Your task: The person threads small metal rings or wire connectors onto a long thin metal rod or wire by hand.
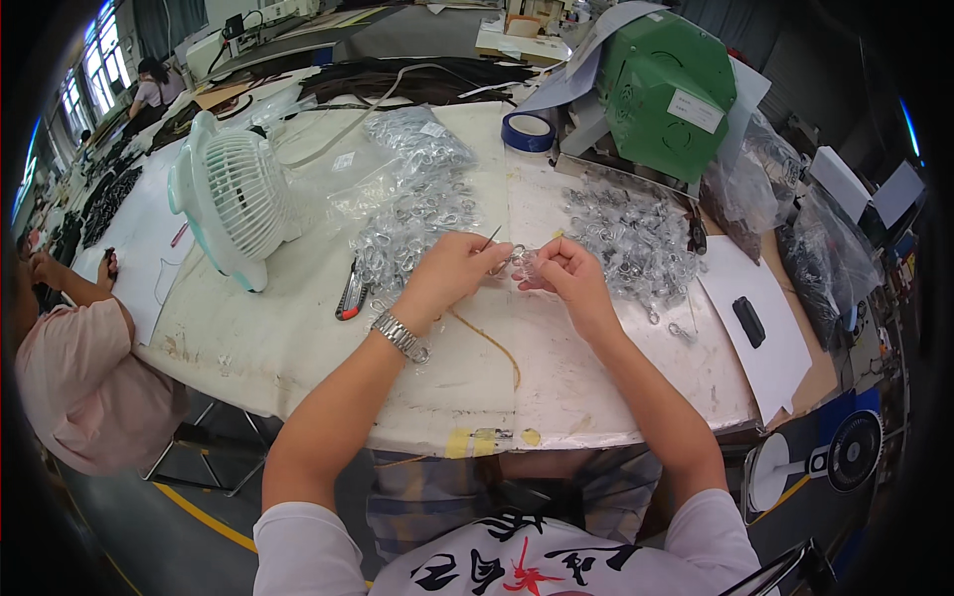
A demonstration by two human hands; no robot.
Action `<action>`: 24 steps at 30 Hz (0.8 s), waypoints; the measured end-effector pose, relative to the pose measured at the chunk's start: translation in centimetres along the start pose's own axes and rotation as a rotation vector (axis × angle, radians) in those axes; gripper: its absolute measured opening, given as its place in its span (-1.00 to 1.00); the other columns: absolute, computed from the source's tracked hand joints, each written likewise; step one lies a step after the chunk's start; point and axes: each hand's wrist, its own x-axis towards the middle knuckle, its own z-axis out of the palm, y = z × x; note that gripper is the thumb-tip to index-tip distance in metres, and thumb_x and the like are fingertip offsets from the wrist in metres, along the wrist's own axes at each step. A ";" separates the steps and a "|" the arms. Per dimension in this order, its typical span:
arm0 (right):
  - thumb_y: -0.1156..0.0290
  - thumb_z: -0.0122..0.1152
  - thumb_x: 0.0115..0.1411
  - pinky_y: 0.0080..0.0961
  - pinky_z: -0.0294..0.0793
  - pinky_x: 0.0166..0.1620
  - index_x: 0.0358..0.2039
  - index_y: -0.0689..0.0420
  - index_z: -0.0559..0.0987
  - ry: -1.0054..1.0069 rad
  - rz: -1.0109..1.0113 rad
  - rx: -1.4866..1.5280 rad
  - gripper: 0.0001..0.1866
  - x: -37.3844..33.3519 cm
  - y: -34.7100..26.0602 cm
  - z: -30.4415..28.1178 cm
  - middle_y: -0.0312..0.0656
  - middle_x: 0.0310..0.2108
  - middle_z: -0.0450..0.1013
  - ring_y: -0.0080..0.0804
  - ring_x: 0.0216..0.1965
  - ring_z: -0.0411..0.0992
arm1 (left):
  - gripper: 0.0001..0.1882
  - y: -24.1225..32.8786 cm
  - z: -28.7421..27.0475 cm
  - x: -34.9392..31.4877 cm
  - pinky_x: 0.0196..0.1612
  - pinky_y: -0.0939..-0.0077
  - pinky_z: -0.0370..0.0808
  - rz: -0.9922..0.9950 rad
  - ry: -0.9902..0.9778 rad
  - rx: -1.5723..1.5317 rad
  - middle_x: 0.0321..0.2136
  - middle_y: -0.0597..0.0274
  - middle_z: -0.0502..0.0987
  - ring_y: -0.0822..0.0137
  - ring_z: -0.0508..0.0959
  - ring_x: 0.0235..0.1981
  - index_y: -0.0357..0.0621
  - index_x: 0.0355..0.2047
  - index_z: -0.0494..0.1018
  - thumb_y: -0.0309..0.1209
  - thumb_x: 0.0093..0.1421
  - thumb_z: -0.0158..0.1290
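Note:
Over the middle of the white table, my left hand [455, 270] is closed in a pinch, with a metal watch band on its wrist. A thin, dark pointed stick [493, 237] juts up from its fingertips. Between my hands sits a small shiny metal clasp [519, 258] with clear plastic about it, its exact shape too small to make out. My right hand [574, 278] pinches the clear plastic at the clasp's right side. Left of my hands lies a pile of plastic-wrapped metal clasps [397, 238]; another clasp pile [626, 233] spreads to the right.
A black and red utility knife [351, 293] lies beside the left pile. Around the table stand a white-green fan [234, 199], a blue tape roll [528, 132] and a green machine [661, 94]. A black object [748, 322] rests on white paper. Another person [94, 377] sits at left.

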 end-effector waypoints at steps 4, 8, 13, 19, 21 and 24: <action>0.48 0.23 0.37 -0.44 0.71 -0.04 -0.18 0.26 0.51 -0.009 -0.047 0.027 -0.88 0.1 0.5 -0.4 -0.22 -0.34 0.57 -0.50 -0.26 0.62 | -0.72 -1.2 0.0 0.5 -0.67 0.64 0.13 -0.120 -0.076 -0.438 -0.55 0.32 0.60 0.65 0.27 -0.73 -0.32 -0.28 0.62 -0.29 0.35 0.21; 0.44 0.27 0.35 -0.52 0.65 -0.12 -0.15 0.24 0.55 0.070 0.082 0.252 -0.85 -0.4 -0.9 0.3 -0.26 -0.34 0.58 -0.57 -0.24 0.58 | -0.79 0.3 0.6 -0.1 -0.67 0.67 0.13 -0.022 0.016 -0.269 -0.56 0.34 0.60 0.67 0.27 -0.72 -0.28 -0.31 0.62 -0.34 0.32 0.24; 0.31 0.38 0.30 -0.67 0.44 -0.29 -0.21 0.11 0.61 -0.007 0.182 0.036 -0.83 -0.3 0.0 -0.8 -0.42 -0.36 0.54 -0.70 -0.37 0.43 | -0.84 0.9 1.2 -0.4 -0.61 0.69 0.16 0.128 0.044 -0.020 -0.57 0.41 0.58 0.69 0.28 -0.67 -0.21 -0.35 0.62 -0.36 0.29 0.25; 0.23 0.46 0.26 -0.66 0.47 -0.27 -0.23 0.08 0.61 -0.172 0.215 0.085 -0.76 0.4 0.5 -2.1 -0.44 -0.39 0.52 -0.70 -0.38 0.44 | -0.85 0.8 0.2 -0.3 -0.58 0.70 0.17 0.171 -0.114 0.099 -0.59 0.45 0.55 0.69 0.28 -0.64 -0.22 -0.34 0.63 -0.37 0.27 0.26; 0.25 0.45 0.27 -0.66 0.48 -0.27 -0.22 0.08 0.61 -0.186 0.278 0.104 -0.77 0.0 -0.5 -1.2 -0.43 -0.40 0.53 -0.69 -0.37 0.47 | -0.85 0.7 -0.1 -0.4 -0.59 0.69 0.16 0.182 -0.113 0.104 -0.58 0.44 0.56 0.69 0.28 -0.65 -0.22 -0.33 0.63 -0.38 0.28 0.25; 0.29 0.44 0.28 -0.66 0.51 -0.26 -0.21 0.08 0.59 -0.188 0.286 0.075 -0.79 0.0 -0.6 -1.3 -0.41 -0.40 0.55 -0.67 -0.36 0.52 | -0.85 0.9 0.1 -0.4 -0.61 0.69 0.14 0.124 -0.112 -0.050 -0.54 0.38 0.58 0.67 0.27 -0.66 -0.24 -0.27 0.61 -0.39 0.29 0.24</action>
